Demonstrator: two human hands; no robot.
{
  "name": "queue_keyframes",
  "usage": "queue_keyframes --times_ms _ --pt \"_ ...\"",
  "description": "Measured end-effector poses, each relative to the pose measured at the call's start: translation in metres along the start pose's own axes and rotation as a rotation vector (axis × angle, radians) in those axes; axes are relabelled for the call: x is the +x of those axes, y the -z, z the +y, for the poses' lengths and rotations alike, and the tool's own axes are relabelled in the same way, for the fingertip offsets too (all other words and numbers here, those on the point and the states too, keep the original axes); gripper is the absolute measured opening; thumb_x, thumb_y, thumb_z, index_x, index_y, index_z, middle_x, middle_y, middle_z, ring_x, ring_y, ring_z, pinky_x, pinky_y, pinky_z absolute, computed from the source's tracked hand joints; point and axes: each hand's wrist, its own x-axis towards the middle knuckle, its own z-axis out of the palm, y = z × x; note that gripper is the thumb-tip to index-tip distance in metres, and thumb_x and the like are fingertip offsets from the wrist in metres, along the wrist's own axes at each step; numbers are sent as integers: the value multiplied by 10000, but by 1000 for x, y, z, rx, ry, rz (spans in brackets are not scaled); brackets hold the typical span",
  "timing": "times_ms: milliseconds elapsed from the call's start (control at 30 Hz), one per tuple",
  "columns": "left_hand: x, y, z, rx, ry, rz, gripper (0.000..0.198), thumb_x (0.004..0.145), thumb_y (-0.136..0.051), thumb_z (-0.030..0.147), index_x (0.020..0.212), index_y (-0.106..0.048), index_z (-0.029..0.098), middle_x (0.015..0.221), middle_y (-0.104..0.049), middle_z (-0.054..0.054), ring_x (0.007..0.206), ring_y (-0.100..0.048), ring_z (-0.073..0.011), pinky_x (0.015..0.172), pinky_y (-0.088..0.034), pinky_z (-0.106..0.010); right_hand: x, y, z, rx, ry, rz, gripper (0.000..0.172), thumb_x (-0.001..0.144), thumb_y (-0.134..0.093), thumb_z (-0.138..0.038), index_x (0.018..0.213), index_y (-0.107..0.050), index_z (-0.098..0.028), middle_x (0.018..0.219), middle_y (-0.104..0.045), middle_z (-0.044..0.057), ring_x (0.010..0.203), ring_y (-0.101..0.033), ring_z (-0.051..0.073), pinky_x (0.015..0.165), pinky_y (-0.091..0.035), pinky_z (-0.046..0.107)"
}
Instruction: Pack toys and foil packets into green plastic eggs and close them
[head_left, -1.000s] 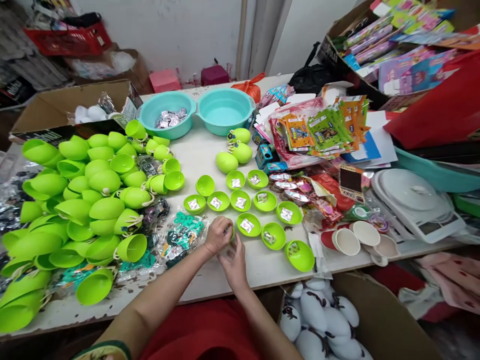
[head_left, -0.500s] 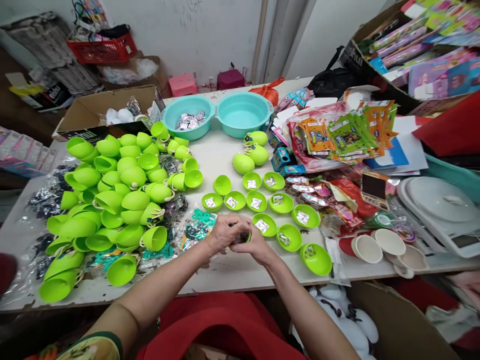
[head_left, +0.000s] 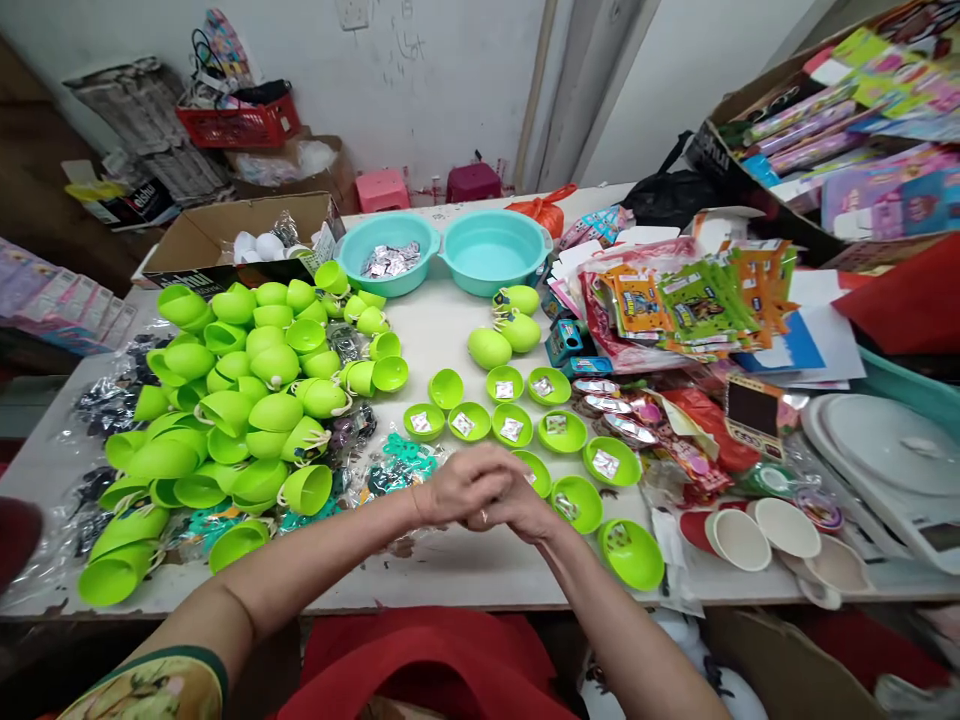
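Note:
My left hand and my right hand are pressed together above the front of the table, fingers closed. Whatever lies between them is hidden. Just beyond and to the right are several lime green plastic egg halves, most with a small silver packet inside. An egg half without a packet sits at the back left of this group. Behind them lie closed green eggs. Left of my hands are clear bags of teal pieces and a big pile of green egg halves, some with cords.
Two turquoise basins stand at the back; the left basin holds silver packets, next to the right basin. On the right are snack packets, paper cups and a white scale. A cardboard box stands back left.
My hands have closed tighter together; the dark and green bit seen between them before is now covered. The view has tilted slightly upward. The egg halves on the table stay put.

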Motion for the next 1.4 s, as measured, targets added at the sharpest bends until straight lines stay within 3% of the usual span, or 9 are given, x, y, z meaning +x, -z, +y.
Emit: queue_keyframes --times_ms 133,267,433,633,833,1033,1133,1233,1400 --pt "31 57 -41 380 256 68 295 930 -429 178 1144 -631 188 1329 -592 -132 1298 -495 -273 1102 -371 -523 -3 14 -3 143 -17 141 557 413 -911 -226 907 -656 -213 814 -644 -38 759 -580 176 740 -457 306" --pt "47 106 -94 716 329 -219 202 770 -531 20 723 -659 170 1187 -677 -104 1446 -290 -343 1160 -25 -664 -13 20 -1 215 -47 237 560 405 -917 -215 897 -650 -205 800 -638 -41 741 -559 157 718 -435 277" --pt "36 124 -81 664 418 -140 206 828 -478 64 780 -642 178 865 -693 -104 1355 -426 -328 1126 -211 -640 -37 29 9 249 -79 336 594 413 -918 -232 941 -647 -217 835 -649 -29 775 -582 175 758 -453 301" --pt "-52 42 -33 174 639 -160 376 886 -558 444 1141 -645 182 991 -705 -112 977 -666 -249 831 -548 -363 -74 44 32 321 -98 574 617 426 -918 -288 974 -644 -210 898 -683 21 817 -627 227 806 -496 375" --pt "-95 -61 -73 -190 847 -172 469 891 -506 475 1151 -635 106 953 -706 -129 934 -671 -237 822 -541 -374 -112 45 53 361 -156 645 674 438 -926 -294 1040 -630 -225 940 -708 29 858 -651 241 837 -503 396" --pt "-78 -70 -72 159 783 -67 495 879 -547 431 1312 -555 193 1397 -471 -162 1337 -380 -332 1135 -264 -542 -136 38 72 347 -167 702 620 450 -924 -315 991 -641 -212 909 -704 16 837 -650 224 816 -516 379" --pt "-79 -87 -57 387 720 -240 700 692 -771 425 1338 -536 293 1500 -370 -123 1379 -276 -409 1105 -286 -587 -139 33 78 347 -171 723 606 458 -918 -323 983 -635 -216 895 -704 10 818 -652 230 793 -524 384" --pt "-78 -100 -50 593 733 -397 737 620 -803 250 1311 -555 307 1459 -398 -141 1311 -358 -444 993 -413 -559 -140 31 79 308 -177 713 593 463 -910 -329 969 -624 -212 859 -693 -3 788 -639 217 766 -513 365" --pt "-62 -79 -28 546 787 -306 603 734 -656 292 1318 -510 255 1161 -563 -99 1003 -595 -279 886 -491 -412 -138 33 74 22 -163 692 526 496 -876 -333 944 -632 -207 814 -662 -20 765 -602 211 769 -481 367"
